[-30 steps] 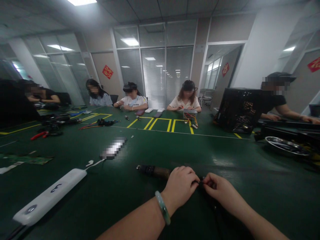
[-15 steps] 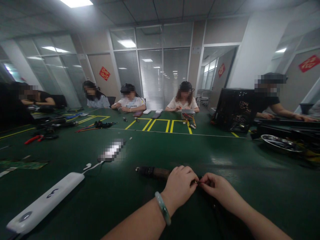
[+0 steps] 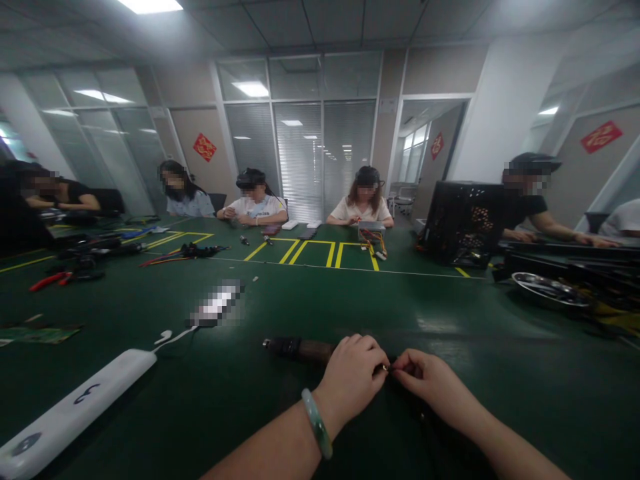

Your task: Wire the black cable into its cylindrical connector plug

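On the green table lies a dark cylindrical tool [image 3: 315, 351] with a silver tip pointing left; it looks like an electric screwdriver. My left hand [image 3: 356, 370], with a jade-coloured bangle at the wrist, covers its right end. Thumb and fingers of that hand are closed around a small part with a brassy glint [image 3: 385, 367], too small to name. Just to the right, my right hand [image 3: 431, 379] is pinched, its fingertips almost meeting the left ones at a thin dark piece. What the right fingers hold is mostly hidden.
A white power strip [image 3: 85, 407] with a cable lies at left, beside a blurred-out device [image 3: 217, 303]. Red-handled pliers [image 3: 50, 280], dark cables and a circuit board [image 3: 40, 333] are farther left. A metal bowl [image 3: 550, 291] and black computer case [image 3: 460, 223] stand right. Several people sit around the table.
The view has turned slightly right, so the things on the table appear farther left. Both hands stay together at the same small part, with little visible change in their grip.
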A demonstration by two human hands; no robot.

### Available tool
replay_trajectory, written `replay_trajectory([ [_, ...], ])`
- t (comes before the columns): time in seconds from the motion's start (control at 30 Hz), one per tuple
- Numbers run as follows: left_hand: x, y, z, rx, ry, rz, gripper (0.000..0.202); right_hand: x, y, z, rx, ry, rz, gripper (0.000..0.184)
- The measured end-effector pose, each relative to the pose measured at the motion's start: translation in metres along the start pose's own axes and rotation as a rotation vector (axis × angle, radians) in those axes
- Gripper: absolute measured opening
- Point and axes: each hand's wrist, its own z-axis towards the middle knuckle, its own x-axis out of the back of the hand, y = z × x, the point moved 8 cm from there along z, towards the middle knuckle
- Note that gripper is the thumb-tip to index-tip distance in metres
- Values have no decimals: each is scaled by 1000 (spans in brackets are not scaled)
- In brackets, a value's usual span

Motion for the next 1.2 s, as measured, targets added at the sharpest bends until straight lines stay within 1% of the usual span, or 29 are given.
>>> replay_trajectory([
  [0.13, 2, 2, -1, -8, -4, 9, 7, 0, -1, -1, 28, 8, 4, 15],
  [0.33, 4, 2, -1, 3, -11, 14, 10, 0, -1, -2, -6, 12, 11, 15],
  [0.53, 1, 5, -1, -14, -8, 31, 8, 2, 1, -2, 4, 18, -46, 11],
  [0.63, 0, 6, 0, -25, -1, 33, 9, 2, 1, -1, 22, 9, -30, 11],
  [0.83, 0, 4, 1, -13, -34, 37, 9, 1, -4, -4, 3, -4, 7, 13],
  [0.97, 2, 4, -1, -13, -38, 34, 8, -3, -7, -5, 16, -12, -17, 12],
  [1.2, 2, 5, -2, 5, -56, 43, 9, -5, -3, -2, 37, -2, -44, 10],
])
